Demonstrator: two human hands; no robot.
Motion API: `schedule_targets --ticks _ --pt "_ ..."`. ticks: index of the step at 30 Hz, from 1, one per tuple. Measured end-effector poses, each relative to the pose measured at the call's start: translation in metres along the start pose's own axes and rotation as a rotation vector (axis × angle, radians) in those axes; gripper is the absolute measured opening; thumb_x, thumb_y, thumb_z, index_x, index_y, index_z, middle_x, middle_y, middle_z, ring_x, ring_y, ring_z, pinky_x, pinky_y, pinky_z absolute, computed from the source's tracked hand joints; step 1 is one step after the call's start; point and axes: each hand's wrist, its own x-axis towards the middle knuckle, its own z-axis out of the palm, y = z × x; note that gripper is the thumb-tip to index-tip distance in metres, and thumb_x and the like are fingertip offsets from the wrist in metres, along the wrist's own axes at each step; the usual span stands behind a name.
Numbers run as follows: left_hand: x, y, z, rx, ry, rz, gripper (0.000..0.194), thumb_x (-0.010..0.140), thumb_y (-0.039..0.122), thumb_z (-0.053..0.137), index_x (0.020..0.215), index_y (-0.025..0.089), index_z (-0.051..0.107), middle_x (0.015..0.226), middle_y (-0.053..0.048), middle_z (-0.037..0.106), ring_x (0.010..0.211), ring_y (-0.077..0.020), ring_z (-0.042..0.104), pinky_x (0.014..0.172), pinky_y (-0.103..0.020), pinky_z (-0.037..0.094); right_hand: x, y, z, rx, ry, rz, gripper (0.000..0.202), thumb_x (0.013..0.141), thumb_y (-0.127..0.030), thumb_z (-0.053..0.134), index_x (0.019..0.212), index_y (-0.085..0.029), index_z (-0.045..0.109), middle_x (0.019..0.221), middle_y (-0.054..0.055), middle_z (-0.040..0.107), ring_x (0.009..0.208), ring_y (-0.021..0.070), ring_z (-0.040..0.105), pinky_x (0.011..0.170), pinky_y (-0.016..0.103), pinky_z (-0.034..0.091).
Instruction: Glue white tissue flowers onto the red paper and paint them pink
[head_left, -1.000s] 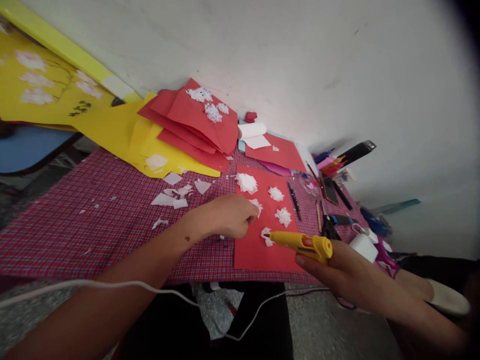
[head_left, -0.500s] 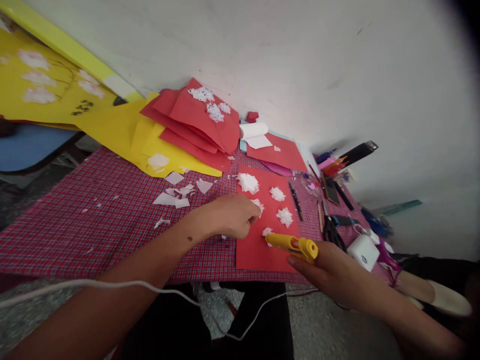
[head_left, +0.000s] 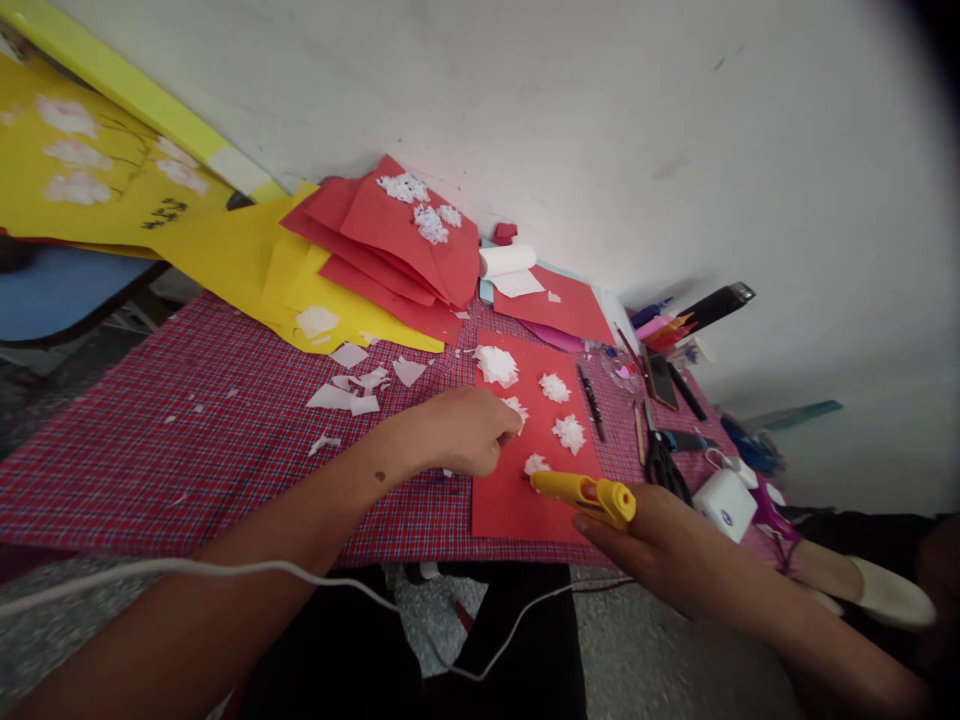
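A red sheet of paper (head_left: 499, 510) lies at the table's front edge, with several crumpled white paper flowers on it, such as the one at the top left (head_left: 496, 366). My left hand (head_left: 472, 430) is closed over the sheet's left side, partly covering a white flower (head_left: 516, 410); whatever its fingers pinch is hidden. In my right hand (head_left: 660, 535) is a yellow glue gun (head_left: 581, 492). Its nozzle points left, just below the lowest white flower (head_left: 536, 464). I cannot tell whether the tip touches the paper.
Torn white paper scraps (head_left: 334, 398) lie left of the sheet. Behind are stacked red sheets (head_left: 360, 235), yellow paper (head_left: 292, 290) and a white roll (head_left: 506, 260). Right of it lie a dark pen (head_left: 591, 400), scissors (head_left: 664, 465) and a white box (head_left: 726, 503). A white cable (head_left: 300, 572) hangs in front.
The glue gun's nozzle has shifted slightly left and down, showing more of the lowest white flower. My left hand stays in place.
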Motion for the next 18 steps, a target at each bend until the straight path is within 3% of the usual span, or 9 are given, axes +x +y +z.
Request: schedule_targets --ticks 4,12,18 --pt "0.001 -0.001 0.001 0.004 0.002 0.010 0.015 0.076 0.015 0.053 0.081 0.019 0.066 0.078 -0.007 0.069 0.064 -0.0182 0.055 0.055 -0.033 0.027 -0.002 0.000 0.000 -0.010 -0.002 -0.012 0.038 0.103 -0.040 0.044 0.077 -0.020 0.063 0.060 -0.001 0.055 0.052 0.0121 0.046 0.050 0.027 0.028" --pt "0.001 -0.002 0.003 0.009 0.003 0.007 0.016 0.076 0.015 0.054 0.082 0.020 0.068 0.081 -0.007 0.071 0.068 -0.0194 0.057 0.057 -0.033 0.029 -0.006 -0.001 0.004 -0.021 0.017 -0.034 0.032 0.103 -0.036 0.046 0.082 -0.019 0.063 0.067 0.000 0.059 0.056 0.0130 0.050 0.053 0.026 0.032" --pt "0.001 -0.004 0.007 -0.008 0.036 0.014 0.018 0.075 0.011 0.054 0.081 0.020 0.068 0.079 -0.006 0.071 0.068 -0.0193 0.057 0.057 -0.032 0.029 -0.020 0.011 -0.003 0.126 0.037 -0.018 0.030 0.100 -0.041 0.052 0.103 -0.022 0.074 0.075 0.001 0.066 0.065 0.0164 0.058 0.060 0.027 0.043"
